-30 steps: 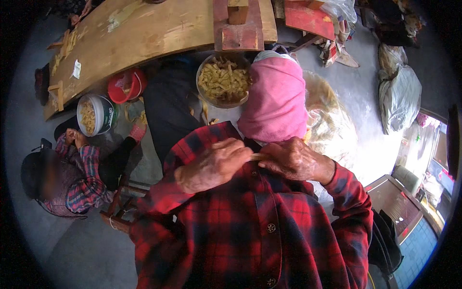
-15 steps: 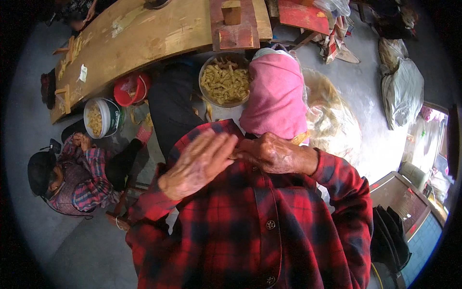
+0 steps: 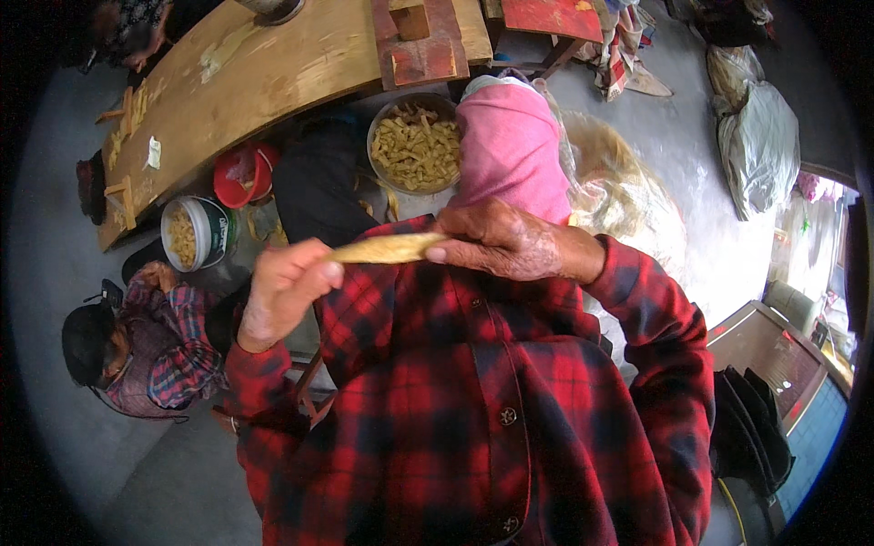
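Observation:
A flat, pale yellow strip [image 3: 387, 248] with tapering ends is held level across my chest. My left hand [image 3: 289, 289] pinches its left end between thumb and fingers. At the other end, the thumb and fingers of my right hand [image 3: 510, 241] close on it. Beyond my hands, a round basin [image 3: 372, 166] stands on the floor beside my knee. Inside it are many twisted yellowish pieces [image 3: 417, 146]. Pink cloth [image 3: 510, 150] covers my right leg, just past my right hand.
A long wooden table [image 3: 273, 68] runs across the far left. Below it are a red bucket [image 3: 238, 187] and a white-and-green bucket [image 3: 218, 232] of pale pieces. Another person [image 3: 159, 355] sits at left. Plastic sheeting [image 3: 637, 218] lies at right, a folding chair [image 3: 751, 437] lower right.
Half a second ago my left hand was flat beside my closed right hand. Now they are apart, with the strip stretched between them. The whole view has shifted slightly.

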Action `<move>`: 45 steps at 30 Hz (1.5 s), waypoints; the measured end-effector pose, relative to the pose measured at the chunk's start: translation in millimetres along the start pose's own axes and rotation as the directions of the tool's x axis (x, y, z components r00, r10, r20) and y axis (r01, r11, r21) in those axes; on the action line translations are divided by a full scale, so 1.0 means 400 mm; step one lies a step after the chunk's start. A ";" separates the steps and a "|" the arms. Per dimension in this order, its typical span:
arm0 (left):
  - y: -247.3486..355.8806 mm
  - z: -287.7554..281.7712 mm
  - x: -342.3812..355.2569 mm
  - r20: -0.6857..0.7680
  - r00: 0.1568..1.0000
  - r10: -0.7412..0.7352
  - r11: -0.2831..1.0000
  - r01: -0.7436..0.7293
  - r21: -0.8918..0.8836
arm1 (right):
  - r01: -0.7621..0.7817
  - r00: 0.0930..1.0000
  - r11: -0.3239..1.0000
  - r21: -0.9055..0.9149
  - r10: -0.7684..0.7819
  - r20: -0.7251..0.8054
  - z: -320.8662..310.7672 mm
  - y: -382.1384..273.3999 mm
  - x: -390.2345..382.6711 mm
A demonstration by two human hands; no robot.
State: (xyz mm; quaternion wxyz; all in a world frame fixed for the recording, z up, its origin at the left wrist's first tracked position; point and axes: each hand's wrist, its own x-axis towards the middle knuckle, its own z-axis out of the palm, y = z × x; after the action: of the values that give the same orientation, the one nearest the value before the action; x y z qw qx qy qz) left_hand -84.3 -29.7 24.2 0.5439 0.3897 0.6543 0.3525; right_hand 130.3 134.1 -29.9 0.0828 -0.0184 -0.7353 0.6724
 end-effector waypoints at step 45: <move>-0.054 0.198 0.133 -0.420 0.896 0.141 0.556 -0.423 -0.715 | 0.047 0.928 0.985 -0.168 -0.106 -0.358 0.048 -0.013 0.039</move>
State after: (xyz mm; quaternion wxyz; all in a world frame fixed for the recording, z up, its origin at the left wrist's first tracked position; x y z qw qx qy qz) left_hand -14.3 11.0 -30.8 0.4825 0.1476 0.4351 0.7457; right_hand 112.5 116.7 -25.0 0.2427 -0.1208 -0.7577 0.5936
